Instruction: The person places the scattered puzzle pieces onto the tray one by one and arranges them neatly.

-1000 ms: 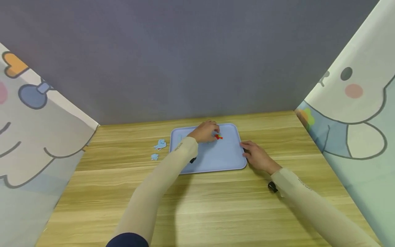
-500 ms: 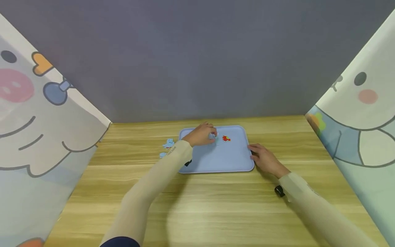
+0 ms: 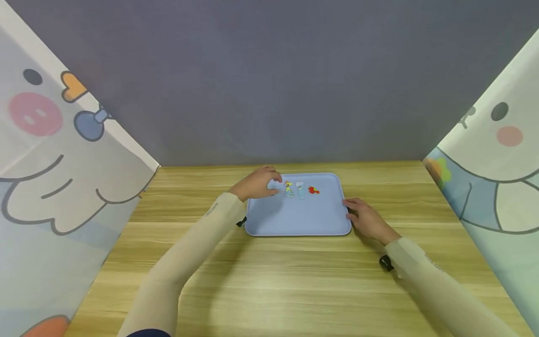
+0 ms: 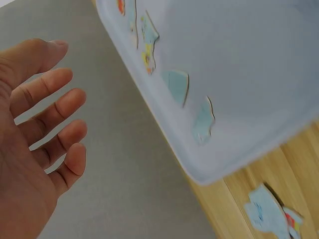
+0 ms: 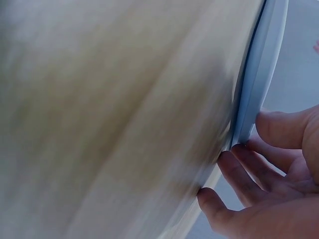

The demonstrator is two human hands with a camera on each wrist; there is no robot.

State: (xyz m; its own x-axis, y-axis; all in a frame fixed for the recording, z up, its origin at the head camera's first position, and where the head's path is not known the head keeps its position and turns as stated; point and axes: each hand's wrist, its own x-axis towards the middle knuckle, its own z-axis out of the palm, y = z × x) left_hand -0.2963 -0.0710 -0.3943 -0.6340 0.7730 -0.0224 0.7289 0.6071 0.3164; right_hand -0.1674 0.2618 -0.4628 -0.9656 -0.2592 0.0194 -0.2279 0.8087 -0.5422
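A pale blue tray (image 3: 303, 220) lies on the wooden table. Over its left part hovers my left hand (image 3: 257, 183), fingers loosely bent and nothing between them. Along the tray's far side are flat, irregular puzzle pieces: a red one (image 3: 313, 190), a narrow light blue one (image 3: 300, 190) and a yellow-patterned one (image 3: 288, 188). The left wrist view also shows two plain pale blue pieces (image 4: 177, 86) (image 4: 204, 122) in the tray's corner. My right hand (image 3: 367, 220) holds the tray's right edge, thumb on the rim (image 5: 269, 64) and fingers low against its side.
Outside the tray, a larger light blue piece (image 4: 267, 211) lies on the table with a red-and-yellow one (image 4: 294, 221) beside it; my left arm hides them in the head view. A grey partition (image 3: 286, 93) stands behind the table, with cartoon-printed panels (image 3: 38, 140) at the sides.
My left hand has moved left across the tray, away from the red piece, uncovering the narrow blue and yellow-patterned pieces. My right hand stays at the tray's edge. The head view has shifted slightly.
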